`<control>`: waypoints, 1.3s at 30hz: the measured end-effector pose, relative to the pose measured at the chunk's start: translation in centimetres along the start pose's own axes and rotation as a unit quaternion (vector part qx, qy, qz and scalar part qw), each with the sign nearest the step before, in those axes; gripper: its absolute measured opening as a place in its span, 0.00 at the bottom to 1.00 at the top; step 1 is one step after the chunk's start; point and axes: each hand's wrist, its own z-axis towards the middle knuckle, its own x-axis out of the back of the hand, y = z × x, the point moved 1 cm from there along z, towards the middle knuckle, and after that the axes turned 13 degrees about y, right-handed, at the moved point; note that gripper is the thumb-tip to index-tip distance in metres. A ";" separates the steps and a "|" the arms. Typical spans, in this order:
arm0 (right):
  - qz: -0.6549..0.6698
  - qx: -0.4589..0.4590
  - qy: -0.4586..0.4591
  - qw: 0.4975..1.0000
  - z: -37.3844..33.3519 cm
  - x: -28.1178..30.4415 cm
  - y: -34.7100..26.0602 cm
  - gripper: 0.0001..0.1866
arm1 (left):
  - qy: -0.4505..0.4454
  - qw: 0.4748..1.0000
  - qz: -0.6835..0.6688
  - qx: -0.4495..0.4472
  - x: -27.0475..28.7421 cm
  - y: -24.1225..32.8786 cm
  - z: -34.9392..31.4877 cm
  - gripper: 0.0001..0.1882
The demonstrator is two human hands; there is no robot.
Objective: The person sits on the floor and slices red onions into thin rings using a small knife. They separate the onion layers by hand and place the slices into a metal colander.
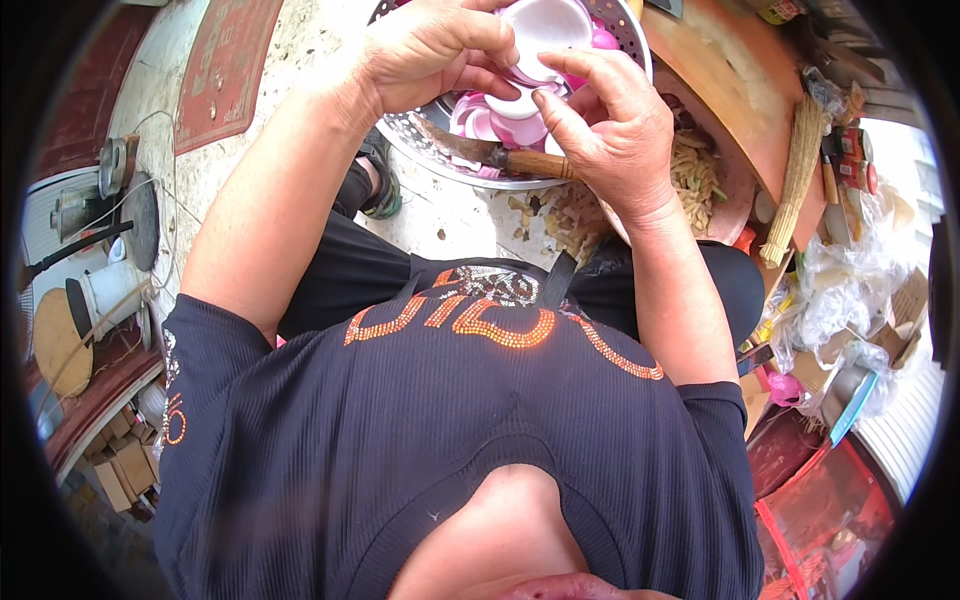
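Over a perforated metal basin (645,60), both my hands meet at a white, cup-shaped piece (550,25) that looks like a red onion layer. My left hand (435,50) has its fingers closed against the left side of this layer. From the right, my right hand (625,125) presses its fingertips to the layer's lower edge, thumb held a little apart. Below lie several pink and white curved pieces (480,125) in the basin. A knife (535,162) with a wooden handle rests across the basin's near side, just under my right hand.
Dry peelings (580,225) are scattered on the pale floor, with a heap of pale yellowish scraps (695,185) in a container to the right. Beyond stand a wooden board (730,75), a straw brush (797,170) and crumpled plastic bags (840,270). A white pot (110,295) sits far left.
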 end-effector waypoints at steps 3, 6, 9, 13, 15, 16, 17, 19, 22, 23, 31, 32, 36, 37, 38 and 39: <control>-0.018 0.045 -0.025 0.999 0.1 0.3 0.4 0.13 | -0.032 0.999 0.030 0.018 1.0 -0.1 0.0 0.35; -0.029 0.102 -0.064 0.992 -0.1 0.4 0.6 0.13 | -0.067 0.995 0.069 0.034 0.6 -0.1 -0.1 0.38; -0.016 0.127 -0.056 0.990 -0.4 0.4 0.1 0.13 | -0.086 0.988 0.129 0.022 -0.1 -0.2 -0.7 0.43; -0.038 0.138 -0.055 0.988 -0.6 0.7 0.3 0.11 | -0.108 0.982 0.151 0.020 -0.2 -0.7 -0.3 0.44; -0.042 0.128 -0.060 0.989 -0.9 0.6 0.3 0.11 | -0.123 0.981 0.145 0.027 -0.4 -0.8 -0.2 0.44; -0.044 0.123 -0.063 0.989 -1.0 0.7 0.4 0.10 | -0.115 0.982 0.146 0.025 -0.7 -0.9 -0.3 0.44; -0.045 0.124 -0.063 0.989 -1.1 0.7 0.4 0.10 | -0.107 0.983 0.147 0.023 -1.1 -0.9 -0.6 0.44; -0.045 0.130 -0.064 0.988 -1.1 0.7 0.4 0.11 | -0.101 0.982 0.159 0.015 -1.1 -1.1 -0.7 0.45; -0.020 0.130 -0.072 0.989 -1.0 0.8 0.3 0.10 | -0.104 0.979 0.172 0.010 -0.3 -1.7 -0.1 0.45; -0.014 0.121 -0.066 0.990 -0.9 0.8 0.3 0.10 | -0.098 0.981 0.167 0.015 -0.2 -1.6 -0.3 0.44; 0.029 0.086 -0.026 0.996 0.4 1.7 0.1 0.09 | -0.010 0.999 0.048 -0.008 2.8 -1.5 0.6 0.39; 0.019 0.104 -0.029 0.994 0.3 1.5 0.3 0.10 | -0.032 0.999 -0.015 -0.005 3.1 -1.6 1.0 0.40; -0.038 0.107 -0.058 0.992 -0.5 0.4 0.6 0.08 | 0.053 0.998 0.001 0.017 2.7 -0.8 2.3 0.44; -0.050 0.108 -0.064 0.991 -0.7 0.1 0.9 0.08 | 0.068 0.997 0.042 0.008 2.6 -0.7 2.5 0.44; -0.060 0.114 -0.059 0.990 -1.0 -0.2 1.3 0.08 | 0.082 0.993 0.083 -0.002 2.4 -0.6 2.7 0.44; -0.073 0.120 -0.054 0.989 -1.2 -0.5 1.7 0.08 | 0.115 0.986 0.118 -0.014 1.5 -0.5 2.6 0.46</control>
